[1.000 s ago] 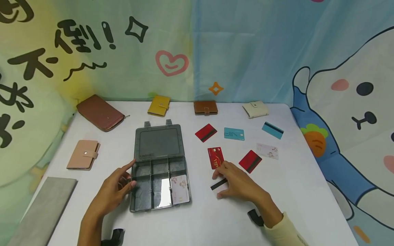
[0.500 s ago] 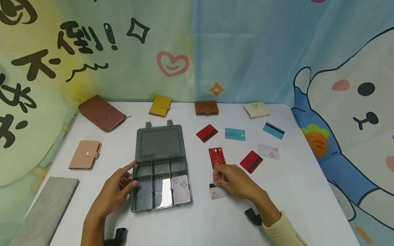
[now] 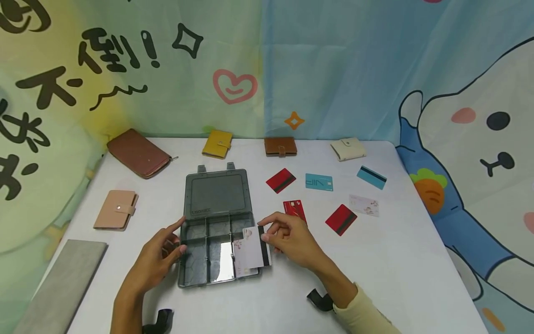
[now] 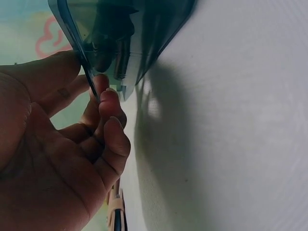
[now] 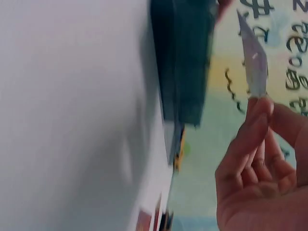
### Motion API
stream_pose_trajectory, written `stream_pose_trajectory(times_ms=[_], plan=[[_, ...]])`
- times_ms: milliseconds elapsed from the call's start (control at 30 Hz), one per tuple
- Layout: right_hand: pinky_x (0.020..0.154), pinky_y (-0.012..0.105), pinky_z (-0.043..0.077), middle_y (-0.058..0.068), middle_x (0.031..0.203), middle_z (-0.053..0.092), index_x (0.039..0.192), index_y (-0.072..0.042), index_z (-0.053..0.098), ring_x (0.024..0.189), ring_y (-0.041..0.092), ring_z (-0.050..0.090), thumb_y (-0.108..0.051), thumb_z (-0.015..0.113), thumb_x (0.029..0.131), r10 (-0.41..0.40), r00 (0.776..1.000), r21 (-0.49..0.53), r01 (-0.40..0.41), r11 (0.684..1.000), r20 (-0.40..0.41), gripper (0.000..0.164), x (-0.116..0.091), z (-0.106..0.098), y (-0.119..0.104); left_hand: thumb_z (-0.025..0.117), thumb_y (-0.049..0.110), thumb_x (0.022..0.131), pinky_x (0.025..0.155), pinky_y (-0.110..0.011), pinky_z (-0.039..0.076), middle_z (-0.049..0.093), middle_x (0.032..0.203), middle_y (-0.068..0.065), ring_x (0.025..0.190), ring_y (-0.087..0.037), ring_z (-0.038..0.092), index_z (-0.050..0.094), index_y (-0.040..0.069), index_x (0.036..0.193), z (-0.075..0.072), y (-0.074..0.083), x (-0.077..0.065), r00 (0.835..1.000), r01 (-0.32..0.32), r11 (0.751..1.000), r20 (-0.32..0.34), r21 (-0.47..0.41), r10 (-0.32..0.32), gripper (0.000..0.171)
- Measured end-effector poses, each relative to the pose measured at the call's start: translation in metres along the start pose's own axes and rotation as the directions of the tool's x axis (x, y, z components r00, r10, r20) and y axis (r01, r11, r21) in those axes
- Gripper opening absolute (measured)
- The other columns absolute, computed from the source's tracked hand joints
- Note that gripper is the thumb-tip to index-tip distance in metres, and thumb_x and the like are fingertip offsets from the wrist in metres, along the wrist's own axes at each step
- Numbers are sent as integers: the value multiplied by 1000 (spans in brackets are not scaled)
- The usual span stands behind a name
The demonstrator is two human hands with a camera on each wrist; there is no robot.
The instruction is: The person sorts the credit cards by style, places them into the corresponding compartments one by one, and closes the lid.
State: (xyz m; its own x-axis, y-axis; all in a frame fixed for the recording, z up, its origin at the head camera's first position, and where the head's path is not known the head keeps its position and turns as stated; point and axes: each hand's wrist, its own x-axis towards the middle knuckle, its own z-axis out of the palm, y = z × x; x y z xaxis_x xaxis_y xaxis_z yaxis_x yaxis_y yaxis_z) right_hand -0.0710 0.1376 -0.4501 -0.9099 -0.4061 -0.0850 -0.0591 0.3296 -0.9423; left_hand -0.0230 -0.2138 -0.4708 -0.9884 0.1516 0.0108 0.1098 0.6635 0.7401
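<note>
A white card with a black magnetic stripe (image 3: pixel 255 248) is pinched at its right edge between the thumb and fingers of my right hand (image 3: pixel 294 239). It is raised over the lower right compartment of a grey plastic compartment box (image 3: pixel 193 264) and overlaps another patterned card (image 3: pixel 241 257) lying there. The right wrist view shows the held card (image 5: pixel 256 60) tilted, clear of the box. My left hand (image 3: pixel 150 257) holds the box's left edge, thumb and index finger spread along it and the other fingers bent. The box lid (image 3: pixel 217 192) lies folded back.
Several loose cards lie right of the box, including a red VIP card (image 3: pixel 295 209) partly behind my right hand. Wallets line the back, among them a brown zip wallet (image 3: pixel 139 153); a pink wallet (image 3: pixel 117 209) and a grey flat slab (image 3: pixel 62 287) lie left.
My right hand has picked the striped white card up from the table below the VIP card and carried it left over the box. My left hand has stayed at the box's edge.
</note>
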Motion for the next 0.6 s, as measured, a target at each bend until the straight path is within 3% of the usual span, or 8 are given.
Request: stream_pose_trajectory(times_ms=[233, 333, 500, 600], plan=[[48, 23, 40, -14, 77, 68, 110, -24, 73, 53, 10, 51, -22, 80, 86, -79, 996, -216, 67, 974, -46, 25, 7, 31, -2, 69, 8, 92, 67, -24, 46, 53, 102, -6, 78, -10, 53, 39, 18, 154, 1, -1, 0, 1000, -6, 1000, -2, 3, 6, 69], [50, 21, 40, -16, 74, 65, 107, -23, 74, 55, 6, 50, -21, 82, 83, -117, 992, -347, 91, 934, -55, 25, 8, 38, -4, 69, 7, 92, 68, -24, 46, 54, 102, -6, 78, -10, 53, 39, 18, 154, 1, -1, 0, 1000, -7, 1000, -1, 2, 7, 70], [58, 19, 38, -7, 77, 58, 101, -23, 76, 64, 3, 45, -23, 87, 77, -181, 983, -542, 133, 830, -35, 26, 9, 43, -6, 69, 8, 93, 68, -24, 47, 54, 102, -6, 78, -9, 54, 39, 17, 154, 0, -1, 0, 1000, -14, 1000, -5, 0, 14, 69], [59, 19, 38, -4, 81, 57, 102, -23, 76, 66, 4, 46, -24, 88, 76, -179, 984, -569, 136, 811, -21, 28, 10, 41, -5, 69, 8, 93, 68, -24, 47, 54, 102, -6, 78, -9, 54, 39, 17, 154, 0, -2, 0, 1000, -16, 1000, -4, 3, 16, 69]])
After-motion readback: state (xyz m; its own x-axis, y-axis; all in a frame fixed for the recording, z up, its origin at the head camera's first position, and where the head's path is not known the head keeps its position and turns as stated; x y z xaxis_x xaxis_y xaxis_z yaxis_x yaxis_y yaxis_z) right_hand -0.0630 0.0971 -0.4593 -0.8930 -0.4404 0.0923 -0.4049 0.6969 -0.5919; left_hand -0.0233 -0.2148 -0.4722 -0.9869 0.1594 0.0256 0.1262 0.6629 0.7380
